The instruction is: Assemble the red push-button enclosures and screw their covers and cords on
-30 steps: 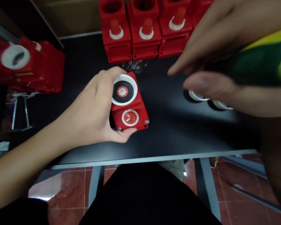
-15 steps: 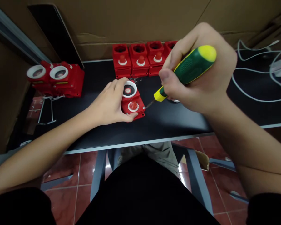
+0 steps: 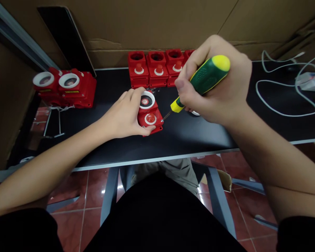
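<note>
My left hand is wrapped round a small red box with a white-ringed black disc and a red button on top; the box sits on the black table. My right hand grips a green and yellow screwdriver. Its metal tip touches the near right corner of the red box, where a screw sits.
A row of red boxes stands against the cardboard wall at the back. More red boxes with white rings lie at the left end of the table. White cables trail across the right side. A white-ringed part peeks out under my right hand.
A second ago my right hand was close to the camera and blurred. It now holds the screwdriver with its tip at the box's corner. The camera has pulled back; the left hand keeps its grip.
</note>
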A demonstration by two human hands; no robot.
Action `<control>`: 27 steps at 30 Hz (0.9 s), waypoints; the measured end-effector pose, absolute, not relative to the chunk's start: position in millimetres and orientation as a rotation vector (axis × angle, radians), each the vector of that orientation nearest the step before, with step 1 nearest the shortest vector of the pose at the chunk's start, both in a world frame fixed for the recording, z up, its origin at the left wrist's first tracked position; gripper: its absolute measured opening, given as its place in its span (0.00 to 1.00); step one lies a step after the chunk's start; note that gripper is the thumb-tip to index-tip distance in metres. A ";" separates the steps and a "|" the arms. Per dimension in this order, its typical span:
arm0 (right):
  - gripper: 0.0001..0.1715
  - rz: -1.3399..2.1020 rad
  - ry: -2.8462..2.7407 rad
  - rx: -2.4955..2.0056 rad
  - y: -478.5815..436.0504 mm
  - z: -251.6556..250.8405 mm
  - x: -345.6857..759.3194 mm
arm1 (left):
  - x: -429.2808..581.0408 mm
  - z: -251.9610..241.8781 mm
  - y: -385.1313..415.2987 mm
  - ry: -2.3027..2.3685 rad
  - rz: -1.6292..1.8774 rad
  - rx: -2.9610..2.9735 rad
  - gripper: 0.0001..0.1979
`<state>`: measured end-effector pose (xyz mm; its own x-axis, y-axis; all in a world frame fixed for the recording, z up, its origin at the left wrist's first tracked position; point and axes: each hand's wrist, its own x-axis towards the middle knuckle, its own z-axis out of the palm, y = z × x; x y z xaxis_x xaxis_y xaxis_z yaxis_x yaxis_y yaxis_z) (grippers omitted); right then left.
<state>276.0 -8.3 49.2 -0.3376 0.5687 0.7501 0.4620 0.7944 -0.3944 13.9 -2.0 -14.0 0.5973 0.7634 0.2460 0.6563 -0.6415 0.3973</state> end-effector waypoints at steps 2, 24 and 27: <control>0.23 0.138 -1.986 -0.769 -8.6 48.1 275.8 | 14.2 -13.5 -2.1 1.174 0.566 2.562 0.53; 0.14 0.191 -2.695 -0.750 -19.2 136.2 301.8 | 14.6 -19.3 -0.5 1.170 0.651 2.513 0.51; 0.12 0.141 -2.678 -0.818 -26.2 141.6 306.1 | 13.1 -20.8 -0.1 1.141 0.684 2.513 0.50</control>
